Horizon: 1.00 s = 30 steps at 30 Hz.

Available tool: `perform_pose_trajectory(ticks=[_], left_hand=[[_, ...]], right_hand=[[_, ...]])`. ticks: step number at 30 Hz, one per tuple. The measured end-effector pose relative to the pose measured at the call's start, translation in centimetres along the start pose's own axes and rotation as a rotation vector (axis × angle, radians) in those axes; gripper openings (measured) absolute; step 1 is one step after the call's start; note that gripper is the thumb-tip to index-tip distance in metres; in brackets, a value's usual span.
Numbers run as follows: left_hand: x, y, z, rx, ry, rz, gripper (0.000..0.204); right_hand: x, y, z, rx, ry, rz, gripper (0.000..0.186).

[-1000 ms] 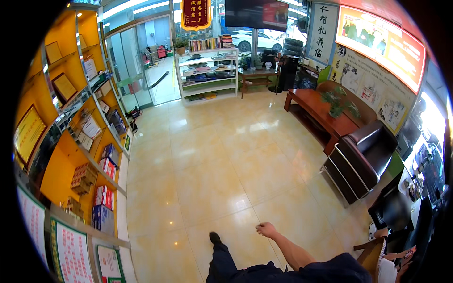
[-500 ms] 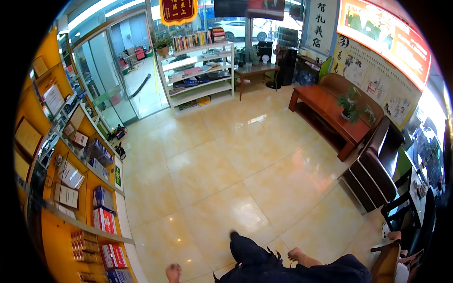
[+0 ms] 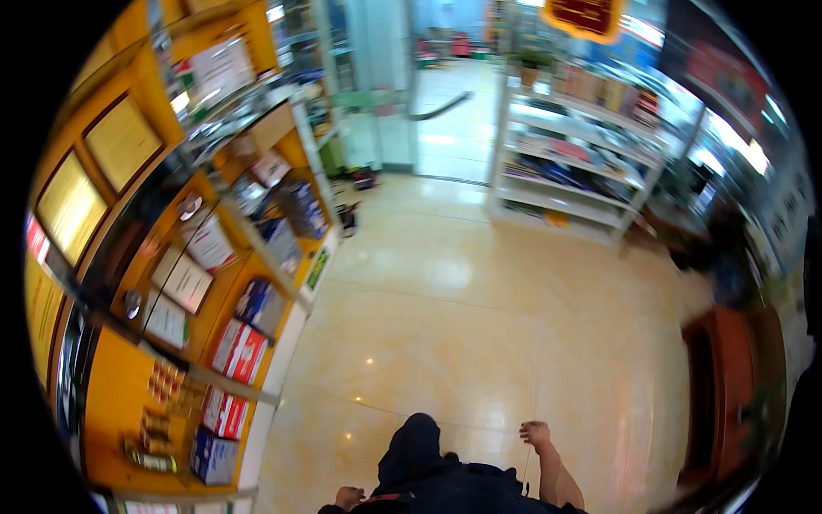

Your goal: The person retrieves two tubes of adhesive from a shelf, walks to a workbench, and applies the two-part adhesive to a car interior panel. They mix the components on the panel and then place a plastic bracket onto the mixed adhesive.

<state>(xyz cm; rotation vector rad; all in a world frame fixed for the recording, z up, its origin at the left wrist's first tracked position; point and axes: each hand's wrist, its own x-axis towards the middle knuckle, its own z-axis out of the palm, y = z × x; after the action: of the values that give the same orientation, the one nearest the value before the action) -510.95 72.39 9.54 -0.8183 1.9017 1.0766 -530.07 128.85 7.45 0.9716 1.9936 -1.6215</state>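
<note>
My right hand [image 3: 535, 433] hangs ahead of my body over the tiled floor [image 3: 479, 343]. Its fingers are loosely bent and apart, and nothing shows in them. Low in the picture, my left hand [image 3: 349, 498] is beside my dark clothing [image 3: 428, 490]. It is small and blurred there, so its fingers cannot be read. Neither hand touches any furniture. Nearest to the left one is the yellow display cabinet [image 3: 111, 390], holding red and white boxes [image 3: 240, 351], blue boxes [image 3: 214, 457] and framed certificates [image 3: 182, 280].
A glass doorway [image 3: 398, 111] opens ahead into a bright room. Right of it stands a white shelf [image 3: 565, 218] with books and papers, a potted plant [image 3: 531, 58] on top. At the right is a reddish-brown wooden table [image 3: 723, 385]. Dark objects [image 3: 347, 218] lie by the cabinet's far end.
My view has turned left: the cabinet, doorway and shelf sit further right, and the armchair has left the picture. My right hand has come up and forward; my left is lower, nearer my body.
</note>
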Motion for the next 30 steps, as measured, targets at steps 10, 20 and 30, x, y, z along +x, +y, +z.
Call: perform_pose_trajectory(ticks=[10,20,30], left_hand=[[16.3,23.8,-10.3,0.165,0.126,-0.01,0.035],[33.3,80.1,-40.1,-0.188,0.523,0.553,0.03],[54.6,84.2,-36.8,-0.113,0.129,-0.006,0.039]], right_hand=[[19.2,-35.7,5.2,-0.084,-0.185,0.023,0.028],[38.5,-44.0,7.9,-0.291,-0.098,0.41,0.016],[70.8,-79.2,16.2,0.003,-0.187,0.143,0.01]])
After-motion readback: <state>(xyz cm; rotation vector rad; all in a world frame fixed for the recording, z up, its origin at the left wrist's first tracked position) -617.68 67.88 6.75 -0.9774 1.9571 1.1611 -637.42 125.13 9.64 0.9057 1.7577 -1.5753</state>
